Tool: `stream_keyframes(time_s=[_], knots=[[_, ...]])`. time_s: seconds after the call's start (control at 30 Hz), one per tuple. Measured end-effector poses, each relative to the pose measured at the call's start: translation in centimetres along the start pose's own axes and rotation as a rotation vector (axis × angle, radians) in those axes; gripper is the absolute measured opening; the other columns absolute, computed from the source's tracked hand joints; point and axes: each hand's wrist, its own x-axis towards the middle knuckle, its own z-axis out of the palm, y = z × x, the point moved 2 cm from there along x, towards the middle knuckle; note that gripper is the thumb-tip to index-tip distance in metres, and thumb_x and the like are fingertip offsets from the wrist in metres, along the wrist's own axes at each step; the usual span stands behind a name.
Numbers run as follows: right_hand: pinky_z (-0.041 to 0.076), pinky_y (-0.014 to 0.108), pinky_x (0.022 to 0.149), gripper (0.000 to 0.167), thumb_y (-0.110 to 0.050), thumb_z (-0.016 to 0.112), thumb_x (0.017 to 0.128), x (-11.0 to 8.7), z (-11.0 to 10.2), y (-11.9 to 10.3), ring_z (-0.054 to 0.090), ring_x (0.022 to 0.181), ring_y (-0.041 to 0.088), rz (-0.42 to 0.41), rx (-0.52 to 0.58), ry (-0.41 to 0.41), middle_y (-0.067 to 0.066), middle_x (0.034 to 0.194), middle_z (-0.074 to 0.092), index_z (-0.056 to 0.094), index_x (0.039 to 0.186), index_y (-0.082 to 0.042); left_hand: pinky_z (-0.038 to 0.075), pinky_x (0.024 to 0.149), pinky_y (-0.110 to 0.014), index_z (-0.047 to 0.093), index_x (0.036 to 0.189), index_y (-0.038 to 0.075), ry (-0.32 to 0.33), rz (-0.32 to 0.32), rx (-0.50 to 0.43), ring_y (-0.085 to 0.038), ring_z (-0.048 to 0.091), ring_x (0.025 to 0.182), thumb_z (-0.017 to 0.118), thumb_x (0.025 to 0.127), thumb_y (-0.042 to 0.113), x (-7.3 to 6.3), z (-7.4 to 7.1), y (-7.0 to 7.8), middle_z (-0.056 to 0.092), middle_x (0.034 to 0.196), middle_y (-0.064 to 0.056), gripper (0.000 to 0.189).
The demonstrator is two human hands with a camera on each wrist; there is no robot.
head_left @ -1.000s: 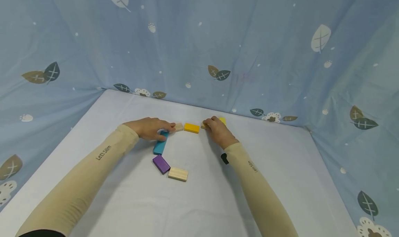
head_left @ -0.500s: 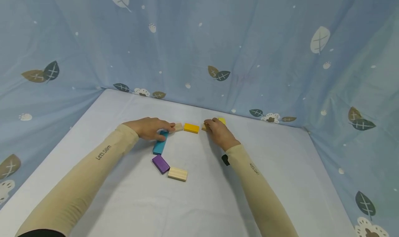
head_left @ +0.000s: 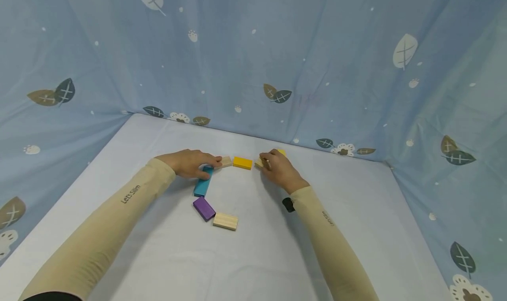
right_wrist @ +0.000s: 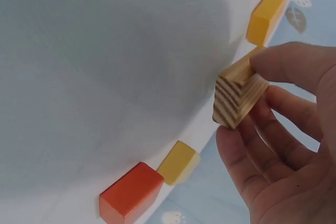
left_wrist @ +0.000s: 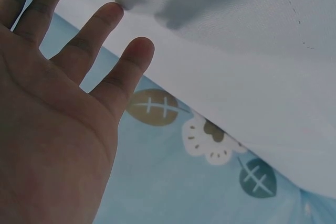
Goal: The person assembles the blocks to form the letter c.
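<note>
My left hand point(head_left: 189, 163) reaches to the back left of a curved row of blocks. Its fingertips touch a plain wooden block point(head_left: 225, 162), and its thumb rests at the blue block point(head_left: 202, 184). In the left wrist view, the ring and little fingers stretch out straight. My right hand point(head_left: 279, 171) pinches another plain wooden block point(right_wrist: 236, 93) between thumb and fingers, right of the orange-yellow block point(head_left: 242, 163). A lighter yellow block point(right_wrist: 179, 162) and a red block point(right_wrist: 131, 193) lie beyond it in the right wrist view; in the head view the hand hides the red one.
A purple block point(head_left: 204, 209) and a plain wooden block point(head_left: 225, 221) continue the curve toward the front on the white-covered table point(head_left: 253, 266). A blue patterned cloth point(head_left: 237, 63) hangs along the back and sides.
My right hand shifts slightly, its forearm moving a little to the right, and more of the wooden block it holds shows. The left hand stays put.
</note>
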Motion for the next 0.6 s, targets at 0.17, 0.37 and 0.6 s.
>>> stream_keyframes(time_s=[0.17, 0.37, 0.6], knots=[[0.055, 0.034, 0.091, 0.044, -0.012, 0.073, 0.093, -0.4, -0.2, -0.2, 0.063, 0.102, 0.023, 0.012, 0.048, -0.01, 0.01, 0.116, 0.061, 0.064, 0.135, -0.006, 0.025, 0.117, -0.062, 0.052, 0.15, 0.015, -0.001, -0.001, 0.004, -0.039, 0.033, 0.147, 0.064, 0.101, 0.025, 0.0, -0.1, 0.1, 0.034, 0.163, -0.003, 0.052], [0.056, 0.031, 0.09, 0.044, -0.012, 0.075, 0.092, -0.8, 0.0, -0.5, 0.063, 0.106, 0.021, 0.024, 0.118, -0.028, 0.007, 0.114, 0.062, 0.065, 0.135, -0.006, 0.027, 0.117, -0.061, 0.052, 0.15, 0.014, 0.002, 0.015, 0.005, -0.038, 0.033, 0.147, 0.065, 0.1, 0.024, 0.1, 0.0, 0.0, 0.035, 0.163, -0.003, 0.052], [0.056, 0.031, 0.089, 0.045, -0.013, 0.076, 0.091, -1.2, 0.2, -0.8, 0.064, 0.106, 0.021, 0.03, 0.119, -0.047, 0.007, 0.116, 0.063, 0.065, 0.135, -0.007, 0.026, 0.117, -0.061, 0.052, 0.15, 0.014, 0.0, 0.01, 0.009, -0.038, 0.032, 0.147, 0.065, 0.1, 0.024, 0.1, 0.1, -0.1, 0.035, 0.163, -0.002, 0.052]])
